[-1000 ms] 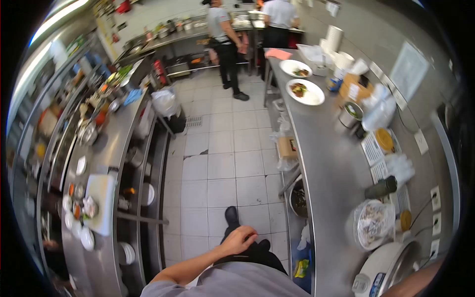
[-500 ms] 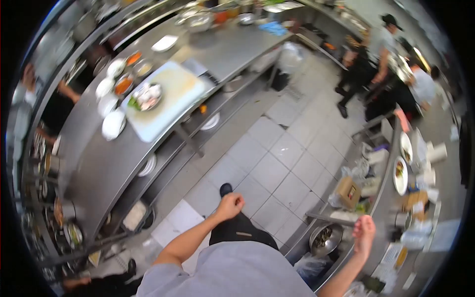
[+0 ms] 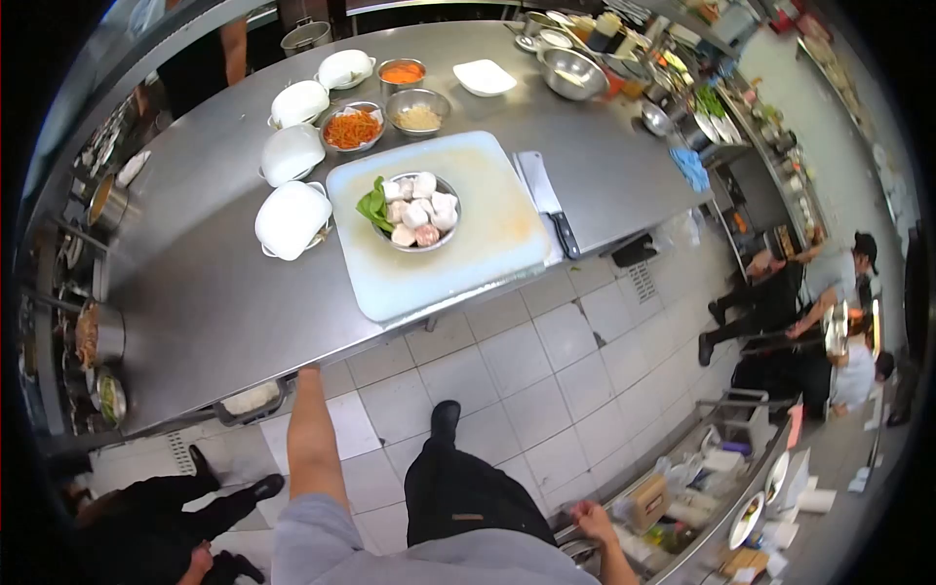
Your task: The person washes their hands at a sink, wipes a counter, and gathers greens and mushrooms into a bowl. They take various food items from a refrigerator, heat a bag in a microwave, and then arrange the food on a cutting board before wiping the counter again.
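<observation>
My left forearm reaches forward to the front edge of the steel table, and the edge hides my left hand, so its fingers do not show. By my right side, my right hand hangs low near the lower shelf, fingers loosely curled, with nothing visible in it. On the table lies a white cutting board. A metal bowl of whole garlic bulbs and a green leaf stands on it. Right of the board rests a cleaver with a black handle.
White lidded bowls line the board's left. Behind it are bowls of shredded carrot, orange sauce and chopped garlic, plus a white dish. Co-workers stand at right; a person's legs show lower left.
My view has turned and come nearer the table. My left hand has gone from in front of my body to beneath the table edge. My right hand has dropped lower, closer to my side.
</observation>
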`<state>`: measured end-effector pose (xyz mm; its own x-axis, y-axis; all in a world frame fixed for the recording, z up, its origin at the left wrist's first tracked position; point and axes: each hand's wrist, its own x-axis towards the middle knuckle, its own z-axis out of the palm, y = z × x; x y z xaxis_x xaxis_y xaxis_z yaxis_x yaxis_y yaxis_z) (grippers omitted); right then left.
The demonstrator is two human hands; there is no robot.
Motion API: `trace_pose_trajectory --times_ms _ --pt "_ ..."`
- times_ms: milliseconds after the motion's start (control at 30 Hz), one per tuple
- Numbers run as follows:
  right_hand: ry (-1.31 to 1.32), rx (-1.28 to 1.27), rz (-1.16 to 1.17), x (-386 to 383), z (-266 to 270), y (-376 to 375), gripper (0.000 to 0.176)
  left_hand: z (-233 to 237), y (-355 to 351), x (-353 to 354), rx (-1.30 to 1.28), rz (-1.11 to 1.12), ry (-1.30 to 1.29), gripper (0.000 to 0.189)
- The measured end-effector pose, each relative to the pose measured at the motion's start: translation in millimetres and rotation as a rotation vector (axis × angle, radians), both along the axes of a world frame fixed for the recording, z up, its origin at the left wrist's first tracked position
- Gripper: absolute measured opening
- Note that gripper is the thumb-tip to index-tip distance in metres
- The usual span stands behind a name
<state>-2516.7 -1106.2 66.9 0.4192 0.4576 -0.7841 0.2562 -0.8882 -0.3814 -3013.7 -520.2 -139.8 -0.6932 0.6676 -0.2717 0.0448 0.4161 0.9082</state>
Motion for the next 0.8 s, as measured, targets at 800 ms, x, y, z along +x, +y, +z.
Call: trace_pose_trajectory --times_ms 800 --pt "-0.017 0.017 -0.075 76 63 132 0.020 6 -14 -1 0.155 0.434 -0.768 0.030"
